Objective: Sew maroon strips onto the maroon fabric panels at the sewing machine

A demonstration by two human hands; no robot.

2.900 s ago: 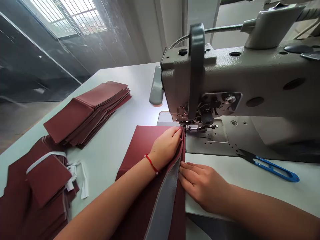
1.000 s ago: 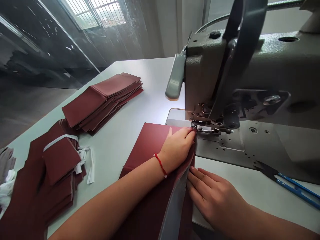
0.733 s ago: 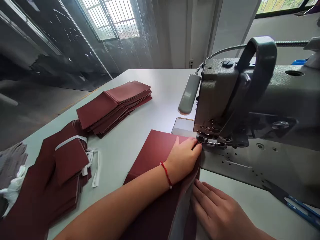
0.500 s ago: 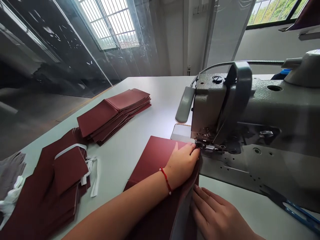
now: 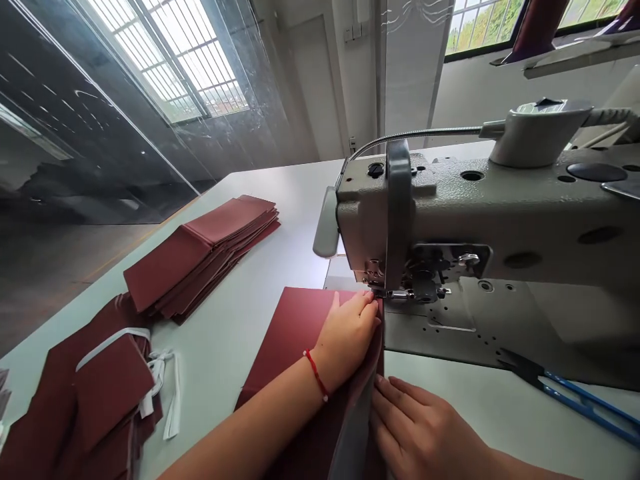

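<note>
A maroon leather-like panel (image 5: 295,333) with a grey underside lies under the head of the sewing machine (image 5: 450,220), its right edge at the presser foot (image 5: 383,293). My left hand (image 5: 347,333), with a red string bracelet (image 5: 316,377), grips the panel's raised edge close to the foot, fingertips bent over it; its thumb is hidden. Lower down, my right hand (image 5: 420,427) lies flat with fingers stretched out and together, their tips at the lifted edge of the panel. Part of the panel is covered by my left forearm.
A stack of folded maroon panels (image 5: 200,253) lies on the white table (image 5: 235,333). Nearer left are more maroon pieces (image 5: 115,387) with white straps (image 5: 173,400). Blue-handled thread snips (image 5: 575,393) lie right of my right hand. A grey lever (image 5: 326,223) hangs at the machine's left.
The camera view has turned to the right, so the machine and hands appear further left. Both hands keep nearly the same places on the panel.
</note>
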